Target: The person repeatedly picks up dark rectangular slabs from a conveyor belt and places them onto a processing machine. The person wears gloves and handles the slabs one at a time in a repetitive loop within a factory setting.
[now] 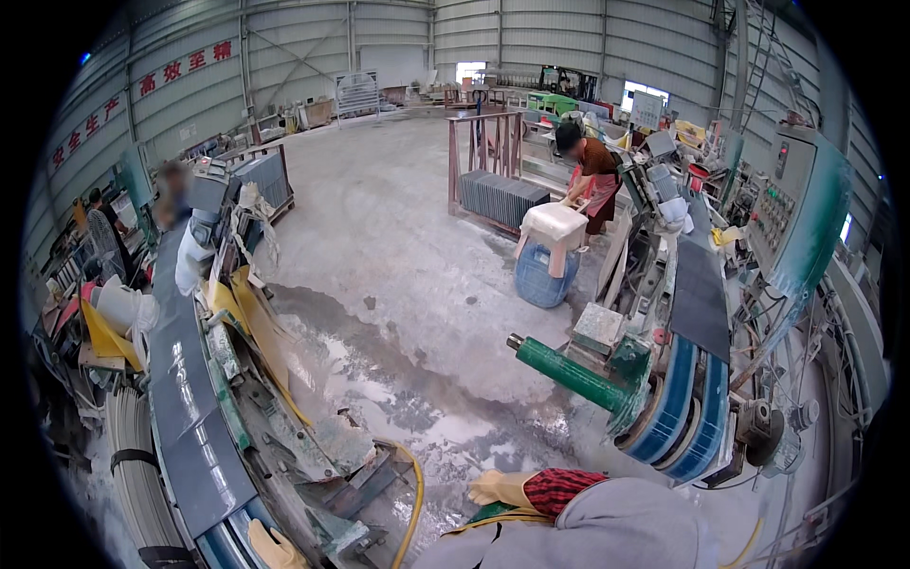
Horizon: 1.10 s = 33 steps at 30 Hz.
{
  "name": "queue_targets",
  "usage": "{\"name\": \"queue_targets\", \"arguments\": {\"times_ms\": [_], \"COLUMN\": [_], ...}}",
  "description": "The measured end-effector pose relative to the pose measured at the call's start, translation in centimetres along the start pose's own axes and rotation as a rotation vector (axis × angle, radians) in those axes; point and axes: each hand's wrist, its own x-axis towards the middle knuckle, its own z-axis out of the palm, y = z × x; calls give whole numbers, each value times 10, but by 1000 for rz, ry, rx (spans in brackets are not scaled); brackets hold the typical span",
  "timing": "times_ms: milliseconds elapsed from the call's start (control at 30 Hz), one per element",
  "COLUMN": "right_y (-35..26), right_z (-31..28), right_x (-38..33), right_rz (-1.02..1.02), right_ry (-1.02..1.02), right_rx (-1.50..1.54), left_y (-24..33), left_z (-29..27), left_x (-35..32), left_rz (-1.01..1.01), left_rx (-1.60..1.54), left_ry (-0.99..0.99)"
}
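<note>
My left hand (pixel 273 547), in a cream rubber glove, is at the lower edge beside the blue conveyor belt (pixel 227 545). Its fingers look stretched out, next to the near end of a dark grey slab (pixel 194 469) lying on the belt. More dark slab surface runs up the belt behind it. My right hand (pixel 498 488) wears the same kind of glove, below a red and black checked sleeve cover (pixel 559 491). Its fingers seem curled, just above a green part (pixel 495 512) with yellow edging; anything inside them is hidden.
A yellow hose (pixel 417 503) curves between my hands. At right, a green cylinder (pixel 573 373) juts from another conveyor with blue belts (pixel 697 398) and a dark slab (pixel 700 303). Beyond stand a blue barrel (pixel 545 275), racked slabs (pixel 502 196) and a person (pixel 594 175) leaning forward.
</note>
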Motion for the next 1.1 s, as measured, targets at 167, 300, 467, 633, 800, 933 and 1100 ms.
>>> {"name": "queue_targets", "arguments": {"times_ms": [167,300,467,633,800,933,1100], "right_y": [6,11,0,-16,0,0,22], "right_z": [-3,-15,7,12,-37,-25,-61], "right_x": [32,54,13,-13,19,29,62], "right_rz": [-23,-760,-145,-138,-191,41,-197], "right_ry": [-332,-693,-226,-720,-733,-589,-366], "right_rx": [36,-732,-342,-248,-221,124,-163], "left_y": [-6,-23,-39,-41,-54,-65,-51], "left_z": [0,40,46,49,56,49,38], "left_x": [-5,-22,-34,-39,-43,-51,-50], "left_rz": [-44,-58,-53,-44,-94,-75,-197], "left_rx": [39,-10,3,-16,-12,-8,5], "left_ry": [-37,98,121,123,-100,-123,-164]}}
